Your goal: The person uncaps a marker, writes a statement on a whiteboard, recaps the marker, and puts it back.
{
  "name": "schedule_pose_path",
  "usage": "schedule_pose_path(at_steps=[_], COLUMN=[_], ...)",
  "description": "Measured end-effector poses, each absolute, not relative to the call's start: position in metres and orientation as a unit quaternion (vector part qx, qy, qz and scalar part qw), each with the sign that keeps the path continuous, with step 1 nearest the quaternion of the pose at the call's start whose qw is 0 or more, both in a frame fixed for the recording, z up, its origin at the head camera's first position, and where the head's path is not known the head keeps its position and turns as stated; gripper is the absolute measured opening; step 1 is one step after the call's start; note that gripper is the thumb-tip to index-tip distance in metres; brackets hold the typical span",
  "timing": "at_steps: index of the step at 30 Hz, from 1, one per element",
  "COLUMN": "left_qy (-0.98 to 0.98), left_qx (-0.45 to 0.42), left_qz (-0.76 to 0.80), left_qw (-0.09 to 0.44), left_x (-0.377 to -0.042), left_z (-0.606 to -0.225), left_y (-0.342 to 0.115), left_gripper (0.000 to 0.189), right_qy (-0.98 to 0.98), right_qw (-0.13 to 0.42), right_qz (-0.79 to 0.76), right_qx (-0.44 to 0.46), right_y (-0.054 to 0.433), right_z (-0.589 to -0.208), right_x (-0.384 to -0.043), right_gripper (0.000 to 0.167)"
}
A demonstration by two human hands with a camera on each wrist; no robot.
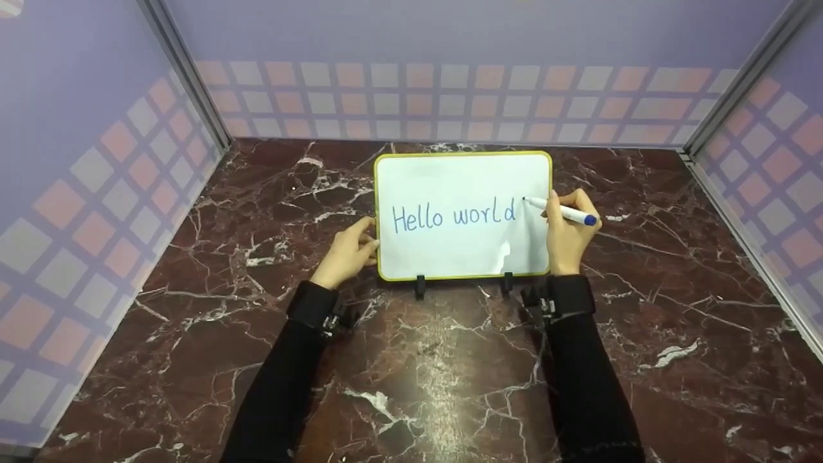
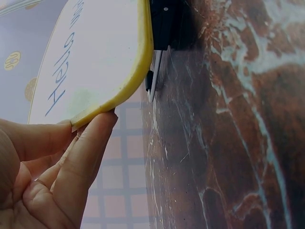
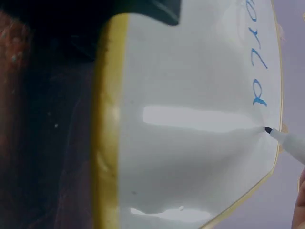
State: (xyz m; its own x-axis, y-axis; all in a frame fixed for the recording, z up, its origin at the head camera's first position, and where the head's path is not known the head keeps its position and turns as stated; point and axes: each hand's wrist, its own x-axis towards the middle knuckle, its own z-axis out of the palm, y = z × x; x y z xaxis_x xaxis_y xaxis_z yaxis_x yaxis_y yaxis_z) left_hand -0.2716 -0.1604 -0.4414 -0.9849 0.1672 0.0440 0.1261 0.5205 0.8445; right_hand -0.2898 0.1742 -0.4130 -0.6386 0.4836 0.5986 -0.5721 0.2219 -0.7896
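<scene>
A whiteboard (image 1: 463,251) with a yellow rim stands propped up in the head view, "Hello world" written across it in blue. At its left edge the left hand (image 1: 348,253) pinches the rim between thumb and fingers, as the left wrist view shows near the lower corner. The right hand (image 1: 571,235) grips a white marker (image 1: 566,213) with a blue end, just to the right of the last letter. In the right wrist view the marker's dark tip (image 3: 268,130) is at the board's surface; whether it touches, I cannot tell.
Black stand feet (image 1: 420,287) hold the board's bottom edge. Beneath lies a dark red marbled table (image 1: 437,373). Purple panels with pink and white squares rise behind (image 1: 418,103) and on both sides. A black band sits on each wrist.
</scene>
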Motion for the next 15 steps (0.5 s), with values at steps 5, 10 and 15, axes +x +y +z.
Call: schedule_pose_path(at_steps=[5,10,15], left_qy=[0.871,0.868,0.869], left_qx=[0.083,0.083,0.085], left_qz=[0.484,0.489,0.488], left_qw=[0.017,0.016,0.020], left_x=[-0.2720,-0.2721,-0.2715], left_z=[-0.4417,-0.4422,-0.4416], left_y=[-0.1604,-0.1610,-0.1605], left_gripper=[0.034,0.032,0.033], right_qy=[-0.663,-0.682,-0.675], right_qw=[0.413,0.406,0.409], right_qz=[0.624,0.608,0.614], right_qx=[0.021,0.011,0.009], right_y=[0.1742,0.1749,0.1769], right_z=[-0.4116,-0.4091,-0.4072], right_x=[-0.2898,-0.2880,-0.2867], right_gripper=[0.029,0.030,0.030])
